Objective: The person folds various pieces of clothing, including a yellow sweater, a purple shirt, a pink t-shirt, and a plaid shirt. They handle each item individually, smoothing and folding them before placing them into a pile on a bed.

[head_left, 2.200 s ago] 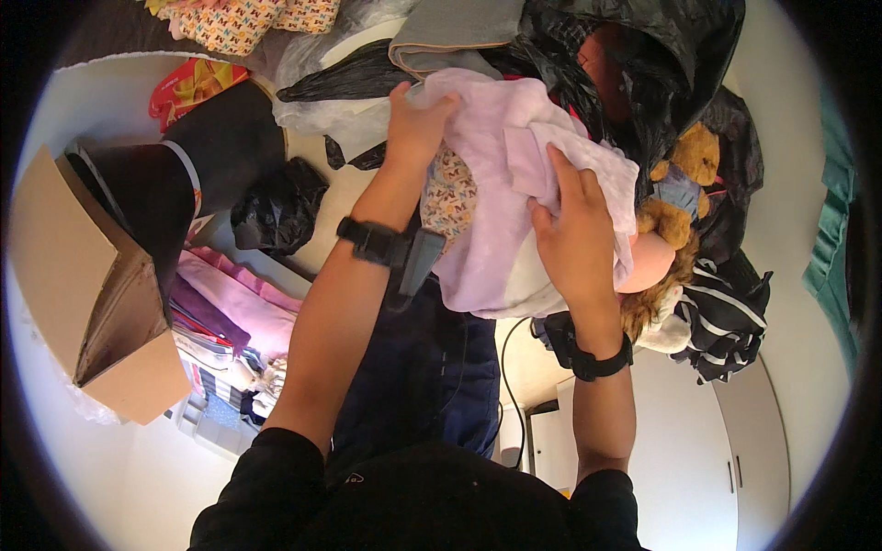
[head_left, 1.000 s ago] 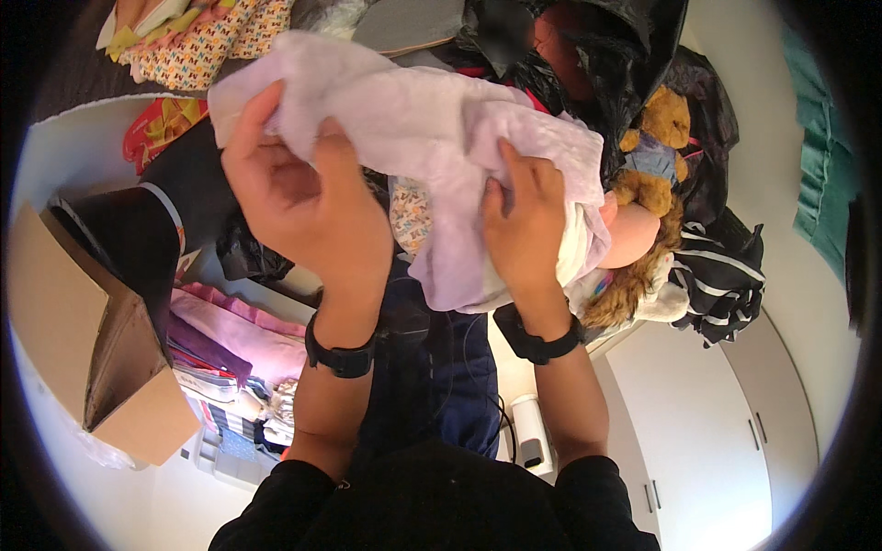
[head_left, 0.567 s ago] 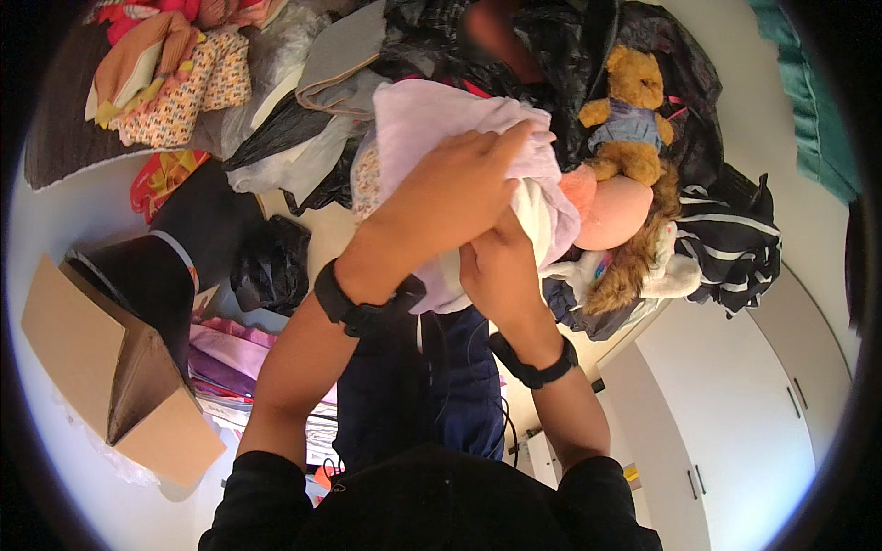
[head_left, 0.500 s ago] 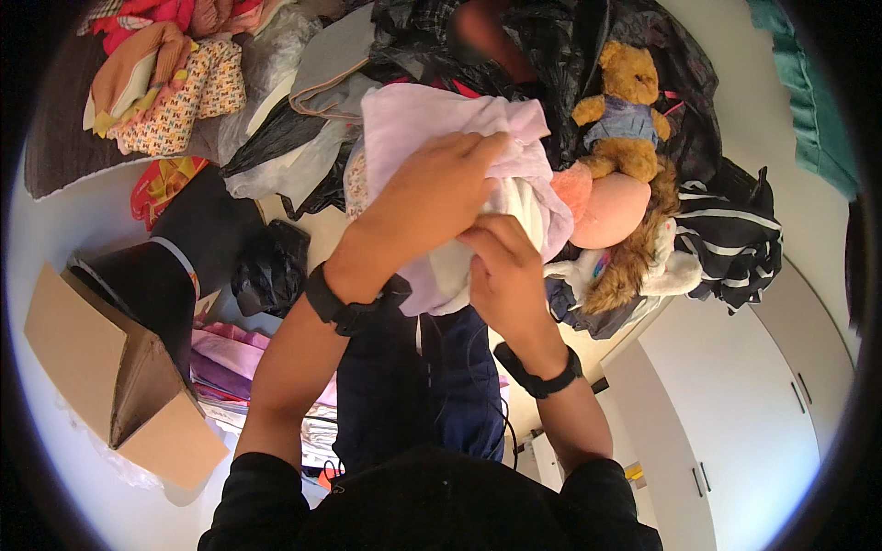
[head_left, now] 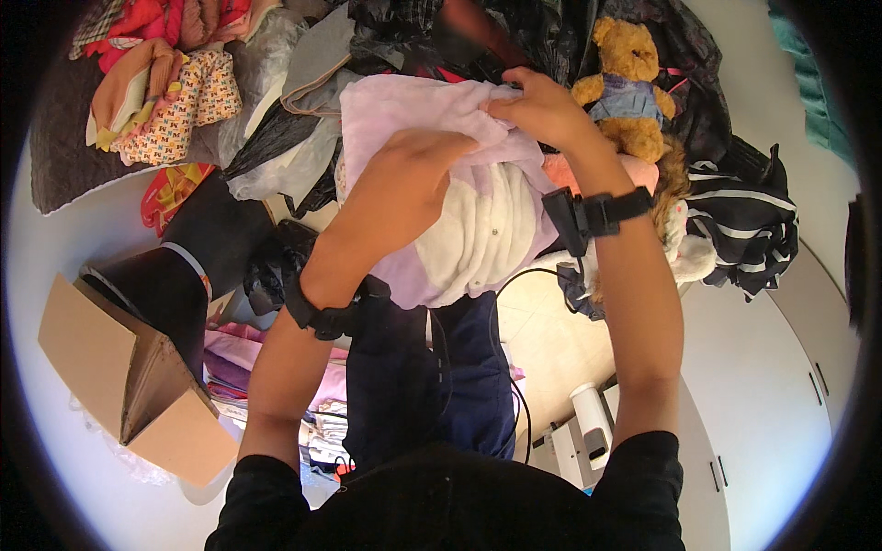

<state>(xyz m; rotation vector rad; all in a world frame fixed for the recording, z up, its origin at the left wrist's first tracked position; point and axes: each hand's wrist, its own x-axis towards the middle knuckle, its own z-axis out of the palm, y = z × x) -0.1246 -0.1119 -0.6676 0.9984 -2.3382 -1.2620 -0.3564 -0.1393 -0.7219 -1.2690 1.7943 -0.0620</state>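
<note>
A lilac and white plush garment (head_left: 487, 220) with small snaps lies across my lap and the edge of the pile. My left hand (head_left: 404, 179) rests on its left part, back up, fingers curled into the lilac cloth, their tips partly hidden. At the garment's far right edge, my right hand (head_left: 547, 108) pinches the lilac fabric between thumb and fingers. Just right of that hand sits a brown teddy bear (head_left: 629, 92) in a blue denim outfit. Both wrists wear black straps.
Folded clothes (head_left: 197, 92) lie at far left, near clear plastic and black bags (head_left: 386, 41). An open cardboard box (head_left: 101, 349) stands at left. A striped black bundle (head_left: 744, 220) lies at right, before white cabinets (head_left: 753, 367). A black cable (head_left: 519, 395) hangs beside my leg.
My right hand has moved from the garment's near middle to its far right edge. The white folded part now shows more openly. My left hand has shifted slightly left and nearer.
</note>
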